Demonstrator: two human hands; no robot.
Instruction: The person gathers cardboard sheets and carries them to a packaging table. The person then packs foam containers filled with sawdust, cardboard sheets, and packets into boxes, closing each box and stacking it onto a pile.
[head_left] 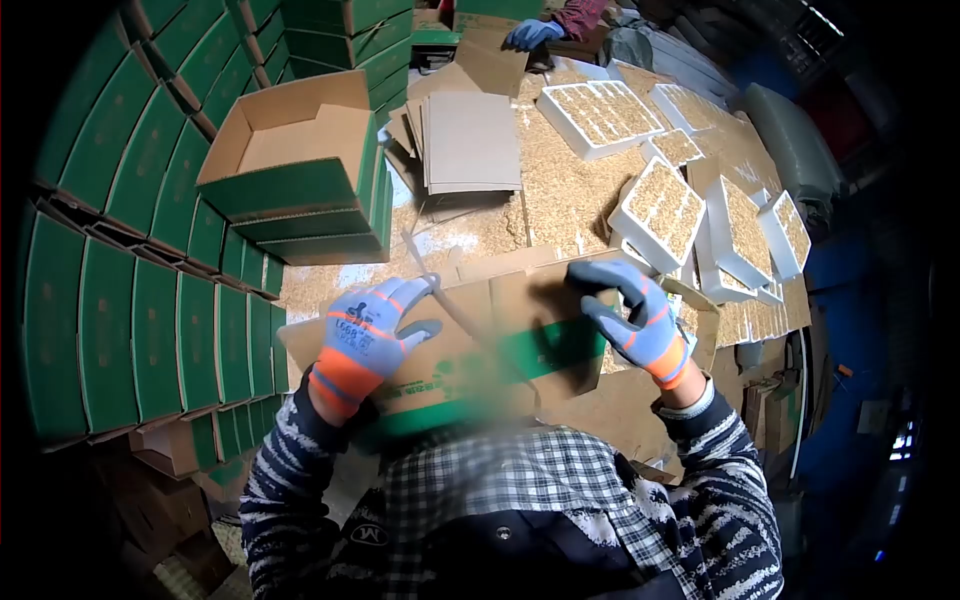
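A brown and green cardboard box (470,340) lies in front of my body at the table's near edge, its lower part blurred. At the box's left side is my left hand (368,338), in a grey and orange glove, with thumb and fingers apart. My right hand (632,318), gloved alike, is curved over the box's right end, fingers and thumb apart, with nothing visible between them. A thin pale strip (445,300) runs across the box from near my left fingertips; whether those fingers touch it is unclear.
Green boxes (160,330) are stacked along the left. An open box (290,150) tops a pile beside flat cardboard sheets (470,143). White trays of small tan pieces (660,215) stand on the table's right. A co-worker's blue-gloved hand (535,34) is at the far edge.
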